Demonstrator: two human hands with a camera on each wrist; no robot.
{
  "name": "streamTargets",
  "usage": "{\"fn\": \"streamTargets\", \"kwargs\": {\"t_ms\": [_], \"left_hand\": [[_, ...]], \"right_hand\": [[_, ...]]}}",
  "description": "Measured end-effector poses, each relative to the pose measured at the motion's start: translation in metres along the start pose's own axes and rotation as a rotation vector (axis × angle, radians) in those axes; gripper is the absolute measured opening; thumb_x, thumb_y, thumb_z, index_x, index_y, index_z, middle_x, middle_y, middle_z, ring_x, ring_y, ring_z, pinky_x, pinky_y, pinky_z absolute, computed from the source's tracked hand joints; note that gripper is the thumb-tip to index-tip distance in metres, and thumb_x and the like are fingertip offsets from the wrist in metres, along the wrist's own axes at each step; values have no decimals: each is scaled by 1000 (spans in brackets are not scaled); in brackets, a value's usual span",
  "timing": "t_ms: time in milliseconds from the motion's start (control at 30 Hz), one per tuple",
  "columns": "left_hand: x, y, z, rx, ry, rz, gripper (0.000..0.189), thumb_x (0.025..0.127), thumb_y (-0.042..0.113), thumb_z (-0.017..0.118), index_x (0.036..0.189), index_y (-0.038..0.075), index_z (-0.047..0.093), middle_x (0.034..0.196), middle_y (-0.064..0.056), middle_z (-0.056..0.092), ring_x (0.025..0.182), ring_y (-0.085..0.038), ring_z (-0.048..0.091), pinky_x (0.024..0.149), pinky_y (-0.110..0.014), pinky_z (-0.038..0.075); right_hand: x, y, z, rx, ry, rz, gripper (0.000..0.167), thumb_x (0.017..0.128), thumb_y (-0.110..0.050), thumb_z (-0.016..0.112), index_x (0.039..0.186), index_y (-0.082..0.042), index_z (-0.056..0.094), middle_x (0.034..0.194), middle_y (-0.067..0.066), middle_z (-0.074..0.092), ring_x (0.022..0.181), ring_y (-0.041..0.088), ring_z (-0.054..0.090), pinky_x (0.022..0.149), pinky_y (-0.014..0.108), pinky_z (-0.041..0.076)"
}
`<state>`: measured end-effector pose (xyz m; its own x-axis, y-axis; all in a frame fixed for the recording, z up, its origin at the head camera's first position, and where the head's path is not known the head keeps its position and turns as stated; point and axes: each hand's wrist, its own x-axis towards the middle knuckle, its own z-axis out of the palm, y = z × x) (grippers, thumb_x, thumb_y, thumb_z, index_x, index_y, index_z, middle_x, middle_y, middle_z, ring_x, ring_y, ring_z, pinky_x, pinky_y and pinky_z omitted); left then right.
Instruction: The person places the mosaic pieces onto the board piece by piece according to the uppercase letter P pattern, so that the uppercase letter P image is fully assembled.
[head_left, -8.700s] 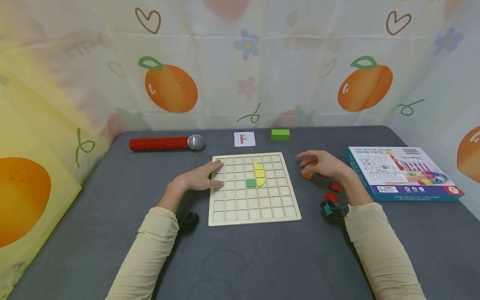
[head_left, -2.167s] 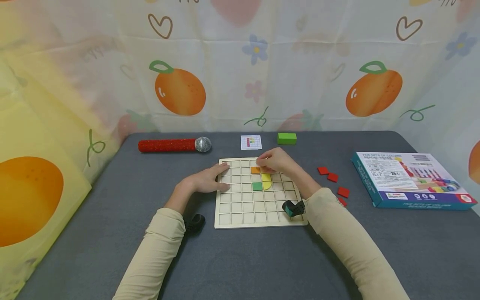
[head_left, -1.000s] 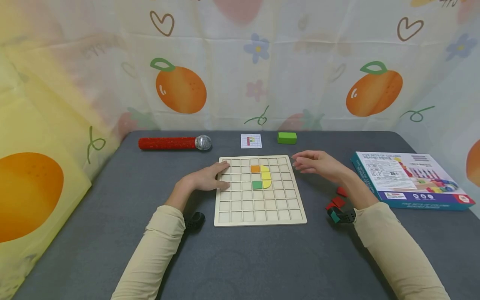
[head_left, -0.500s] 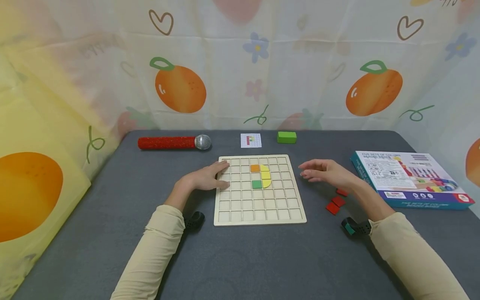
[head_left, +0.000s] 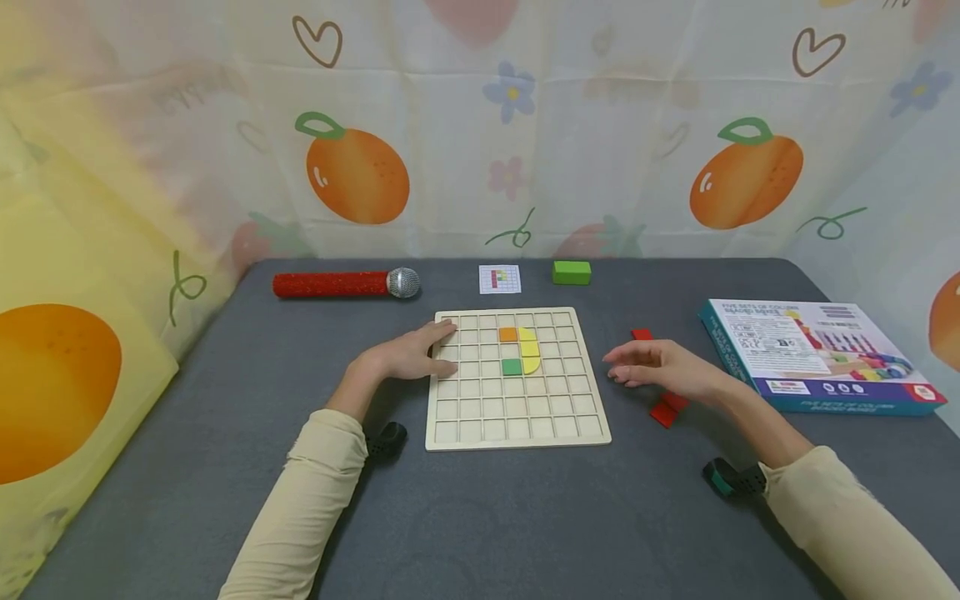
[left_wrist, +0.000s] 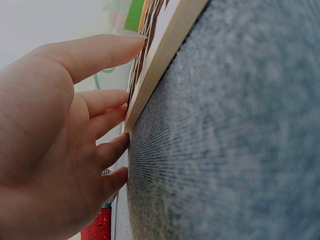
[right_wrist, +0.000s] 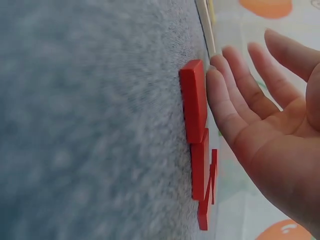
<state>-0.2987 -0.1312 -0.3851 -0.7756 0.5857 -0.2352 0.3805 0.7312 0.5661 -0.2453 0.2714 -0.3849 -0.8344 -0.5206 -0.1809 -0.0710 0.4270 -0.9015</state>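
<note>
My left hand (head_left: 408, 352) rests its fingertips and thumb on the left edge of a pale wooden grid board (head_left: 517, 432), its fingers fairly straight. Set in the board are an orange square tile (head_left: 508, 334), a green square tile (head_left: 512, 367) and a column of yellow tiles (head_left: 529, 350) with rounded ends. To the right of the board, my right hand (head_left: 660, 367) hovers over several red square tiles (head_left: 663, 414), fingers relaxed and nothing held. In the right wrist view, the red tiles (right_wrist: 194, 100) lie on the table just below that hand, which partly hides them in the head view.
Behind the board lie a small printed grid card (head_left: 499, 279) and a green block (head_left: 572, 272). A red glittery microphone (head_left: 333, 284) lies at the back left. A flat teal-edged box (head_left: 817, 354) sits at the right. A printed cloth hangs behind the grey table (head_left: 480, 517).
Since the first frame, the orange tile has gone into the board. My right hand has withdrawn from the board to the right, then nearer me over the red tiles. My left hand stays put.
</note>
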Motion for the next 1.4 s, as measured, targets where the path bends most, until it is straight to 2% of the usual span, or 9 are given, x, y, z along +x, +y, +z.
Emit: {"fn": "streamTargets", "kwargs": {"t_ms": [333, 567, 833, 1200, 1400], "left_hand": [[0, -1, -1, 13, 0, 4, 74, 93, 26, 59, 149, -2, 21, 155, -19, 17, 143, -34, 6, 113, -46, 12], [2, -2, 0, 19, -6, -9, 75, 93, 27, 59, 150, 0, 20, 156, -17, 16, 143, -33, 6, 113, -45, 12], [2, -2, 1, 29, -6, -21, 75, 93, 29, 59, 151, 0, 20, 156, -17, 16, 143, -33, 6, 113, -46, 12], [1, -1, 1, 32, -4, -24, 74, 93, 29, 59, 151, 0, 21, 156, -17, 16, 143, -33, 6, 113, -47, 12], [1, -1, 0, 27, -6, -30, 75, 93, 29, 58, 151, 1, 20, 156, -16, 16, 143, -33, 5, 113, -47, 11]], "right_hand": [[-15, 3, -2, -113, -50, -49, 36, 95, -18, 60, 125, 3, 56, 114, 15, 62, 102, 16, 59, 86, 28, 49], [-22, 4, -6, -160, -106, -92, 34, 94, -12, 61, 124, 3, 56, 110, 15, 62, 97, 20, 60, 83, 27, 50], [-29, 0, -9, -216, -170, -121, 38, 91, -8, 64, 127, 3, 54, 113, 14, 61, 103, 27, 58, 86, 26, 49], [-38, -3, -14, -287, -227, -106, 46, 87, -7, 69, 130, 0, 53, 127, 15, 55, 115, 32, 52, 94, 33, 45], [-40, -4, -14, -326, -232, -76, 47, 86, -2, 68, 131, -3, 53, 126, 13, 54, 113, 30, 51, 94, 34, 45]]}}
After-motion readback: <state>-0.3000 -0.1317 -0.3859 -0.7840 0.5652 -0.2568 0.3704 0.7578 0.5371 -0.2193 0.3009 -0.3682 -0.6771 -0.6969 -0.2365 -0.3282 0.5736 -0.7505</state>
